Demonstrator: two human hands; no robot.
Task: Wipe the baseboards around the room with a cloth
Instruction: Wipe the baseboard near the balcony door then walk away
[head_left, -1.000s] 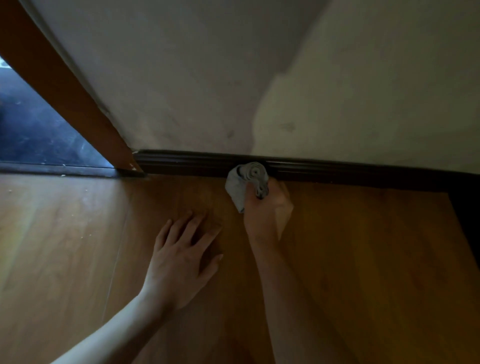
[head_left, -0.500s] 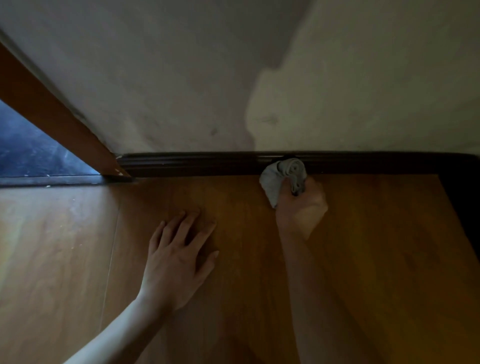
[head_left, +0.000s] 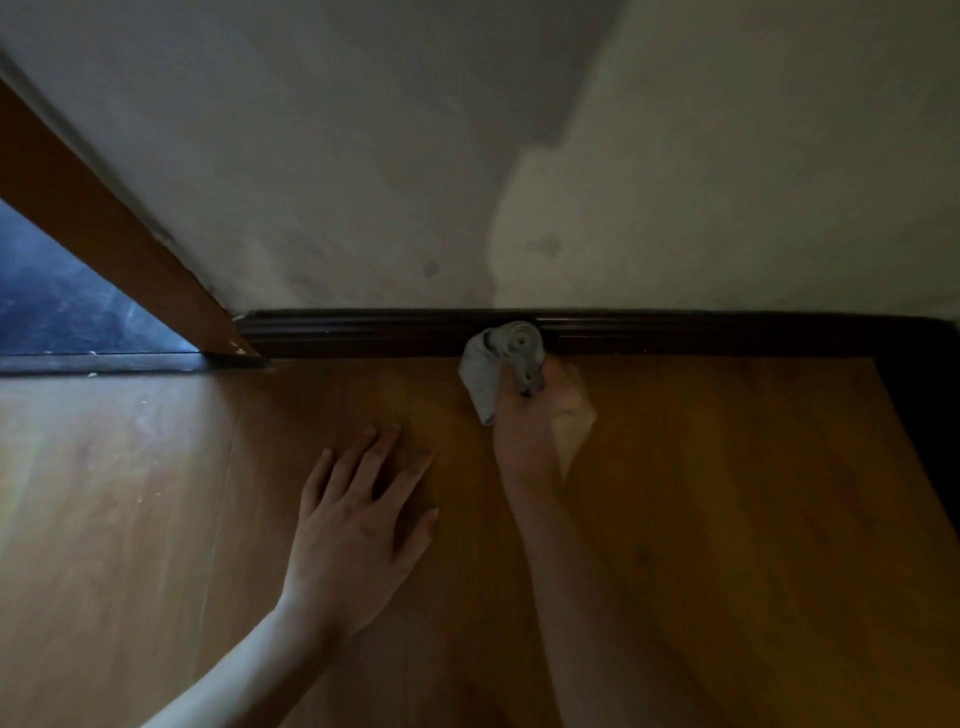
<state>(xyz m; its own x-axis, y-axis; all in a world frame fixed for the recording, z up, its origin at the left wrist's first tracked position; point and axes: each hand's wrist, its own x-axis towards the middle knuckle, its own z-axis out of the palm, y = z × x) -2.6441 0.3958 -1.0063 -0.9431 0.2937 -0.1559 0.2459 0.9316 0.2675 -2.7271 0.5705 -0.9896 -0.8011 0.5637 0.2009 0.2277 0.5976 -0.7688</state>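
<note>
Baseboard (head_left: 363, 332): dark brown, moulded with horizontal ridges, running level along the foot of the wall (head_left: 363, 156) above the wooden floor (head_left: 727, 493), from the door frame (head_left: 130, 249) at left to the corner at right. Cloth (head_left: 498, 358): pale grey, bunched into a rolled wad, touching the baseboard's face near mid-run, loose end trailing down-left; gripped by the right hand (head_left: 540, 421).

Bare left forearm (head_left: 244, 660) and left grip (head_left: 358, 525), bare right forearm (head_left: 587, 597) and right grip (head_left: 535, 431), both slender, dimly lit.
</note>
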